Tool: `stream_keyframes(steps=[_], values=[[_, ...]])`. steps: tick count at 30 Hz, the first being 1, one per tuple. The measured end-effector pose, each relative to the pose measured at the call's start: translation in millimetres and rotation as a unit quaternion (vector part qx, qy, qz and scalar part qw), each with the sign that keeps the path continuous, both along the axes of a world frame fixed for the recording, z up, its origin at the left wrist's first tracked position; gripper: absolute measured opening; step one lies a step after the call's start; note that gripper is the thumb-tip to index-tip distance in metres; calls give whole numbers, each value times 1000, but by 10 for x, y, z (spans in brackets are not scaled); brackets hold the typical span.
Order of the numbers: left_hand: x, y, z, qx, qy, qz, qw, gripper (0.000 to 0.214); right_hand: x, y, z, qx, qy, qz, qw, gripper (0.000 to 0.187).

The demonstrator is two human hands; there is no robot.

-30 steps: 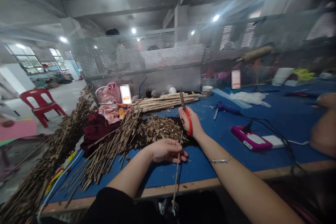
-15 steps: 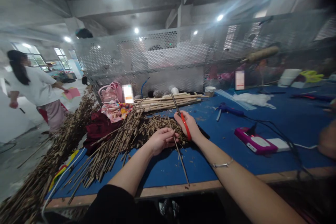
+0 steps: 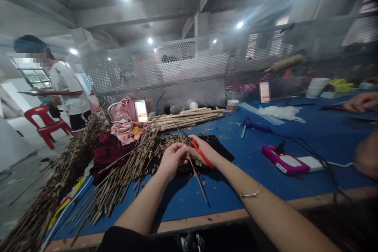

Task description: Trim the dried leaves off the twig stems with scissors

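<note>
My left hand (image 3: 170, 159) pinches a thin dry twig (image 3: 197, 179) that slants down over the blue table (image 3: 254, 173). My right hand (image 3: 203, 150) is closed round red-handled scissors (image 3: 198, 150), whose blades point up and left, right beside the left hand's fingers. Both hands meet above a heap of short cut twig pieces (image 3: 174, 141) on a dark cloth. A long pile of dry twigs (image 3: 118, 173) lies just to the left of my hands.
Thicker pale sticks (image 3: 189, 116) lie at the back by a perforated metal screen. A glue gun (image 3: 252, 125), a pink phone (image 3: 283, 160) and cables sit right. Another person's hand (image 3: 360, 102) is at far right. A person stands by a red chair (image 3: 44, 123) at left.
My hands came together: the left rose from the table edge with the twig, and the right lowered the scissors, tilting the blades leftward. A person has walked into view at left.
</note>
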State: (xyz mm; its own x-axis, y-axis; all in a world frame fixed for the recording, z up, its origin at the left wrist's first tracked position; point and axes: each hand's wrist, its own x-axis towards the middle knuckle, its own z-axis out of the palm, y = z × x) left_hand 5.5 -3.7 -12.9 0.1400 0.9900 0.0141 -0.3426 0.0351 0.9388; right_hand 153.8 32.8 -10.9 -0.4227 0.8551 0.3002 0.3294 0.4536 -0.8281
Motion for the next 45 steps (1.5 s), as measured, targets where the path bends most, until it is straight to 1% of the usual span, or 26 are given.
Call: stream_keyframes(steps=[5,8,12,17,21,24,28,32,35,38,42,45], values=[[41,-24,40,25,58,18,998,31,9,-25,45,-3,3,26,1000,58],[51,-38,52,35,73,26,996,31,7,-22,44,-3,0,28,1000,61],[58,-43,32,29,81,21,996,33,-5,-15,11,3,7,41,999,63],[66,-42,9,31,85,17,996,33,-16,-20,-3,47,-4,1,999,64],[63,-57,32,45,94,27,994,32,-18,-53,53,41,-15,-23,999,64],[64,-72,57,44,96,33,994,34,-17,-56,68,56,-22,-39,997,58],[65,-69,61,40,101,44,993,36,-20,-16,27,80,-32,-58,995,54],[62,-50,39,40,100,50,993,34,-23,2,6,88,-40,-61,993,50],[58,-43,23,36,94,52,994,31,-7,-7,9,91,-68,-58,992,50],[54,-42,10,38,98,53,993,28,14,-8,3,107,-97,-47,988,52],[54,-41,10,45,104,54,992,27,12,5,-11,133,-90,-32,986,59],[59,-41,20,39,107,56,992,24,1,1,-5,138,-90,-42,985,60]])
